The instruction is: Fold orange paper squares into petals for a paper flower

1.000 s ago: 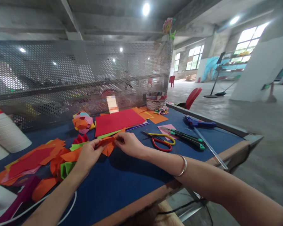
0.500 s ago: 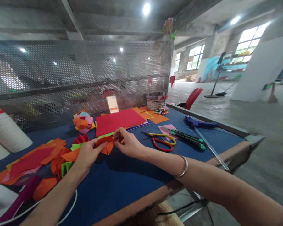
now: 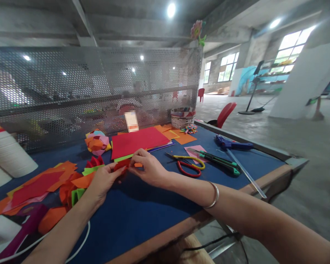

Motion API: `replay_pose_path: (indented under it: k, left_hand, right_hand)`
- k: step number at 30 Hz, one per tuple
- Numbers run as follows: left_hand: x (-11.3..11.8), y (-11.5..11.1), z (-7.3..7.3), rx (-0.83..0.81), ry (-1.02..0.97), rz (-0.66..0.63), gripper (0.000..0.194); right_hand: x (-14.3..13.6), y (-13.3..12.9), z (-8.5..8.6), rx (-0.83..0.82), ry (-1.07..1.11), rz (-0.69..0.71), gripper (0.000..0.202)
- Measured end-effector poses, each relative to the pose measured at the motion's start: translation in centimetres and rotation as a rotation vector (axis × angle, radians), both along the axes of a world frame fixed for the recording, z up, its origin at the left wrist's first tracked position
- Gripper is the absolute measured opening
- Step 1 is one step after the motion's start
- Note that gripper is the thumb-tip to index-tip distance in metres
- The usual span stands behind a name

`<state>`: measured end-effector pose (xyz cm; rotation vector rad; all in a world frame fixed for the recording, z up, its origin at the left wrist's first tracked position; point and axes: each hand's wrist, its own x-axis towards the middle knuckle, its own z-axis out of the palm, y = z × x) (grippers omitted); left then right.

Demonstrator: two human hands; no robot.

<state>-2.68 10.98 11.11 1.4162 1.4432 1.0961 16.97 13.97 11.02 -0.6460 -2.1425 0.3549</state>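
Between my two hands is a small piece of folded orange-red paper [image 3: 121, 164], held above the blue tabletop [image 3: 143, 216]. My left hand [image 3: 106, 179] pinches its left side between thumb and fingers. On its right edge, my right hand [image 3: 147, 167] closes with thumb and fingertips, hiding part of the fold. A stack of red paper sheets [image 3: 140, 141] lies just beyond my hands. Folded orange paper pieces [image 3: 68, 190] and green ones [image 3: 76, 197] lie beside my left forearm. Scissors [image 3: 189, 167] with yellow and red handles rest to the right of my right hand.
A green-black utility knife [image 3: 220, 161] lies over pink paper, near a blue glue gun [image 3: 232, 143] and a clear glue stick [image 3: 247, 174]. White thread cones [image 3: 11, 154] stand at left. A paper ball [image 3: 97, 143] and woven basket [image 3: 183, 118] sit before the mesh screen [image 3: 99, 80].
The orange-red paper has been folded or turned, so less of its face shows below my fingers. My right hand has shifted slightly left, closer to my left hand.
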Motion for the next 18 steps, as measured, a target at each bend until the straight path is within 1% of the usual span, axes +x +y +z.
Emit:
replay_pose_path:
  k: [3, 7, 13, 18]
  left_hand:
    - [0.0, 0.0, 0.1, -0.061, 0.056, -0.05, 0.025]
    - [0.3, -0.1, 0.1, -0.059, 0.073, -0.076, 0.03]
    - [0.9, -0.5, 0.1, 0.005, 0.1, -0.09, 0.037]
    - [1.1, -0.6, 0.2, 0.093, 0.152, -0.091, 0.035]
  right_hand:
    - [0.0, 0.0, -0.1, -0.008, -0.026, -0.05, 0.007]
    - [-0.1, 0.0, -0.2, -0.057, -0.074, -0.089, 0.015]
    - [-0.2, 0.2, -0.1, -0.128, -0.113, -0.13, 0.021]
    - [-0.1, 0.1, 0.1, -0.144, -0.127, -0.149, 0.023]
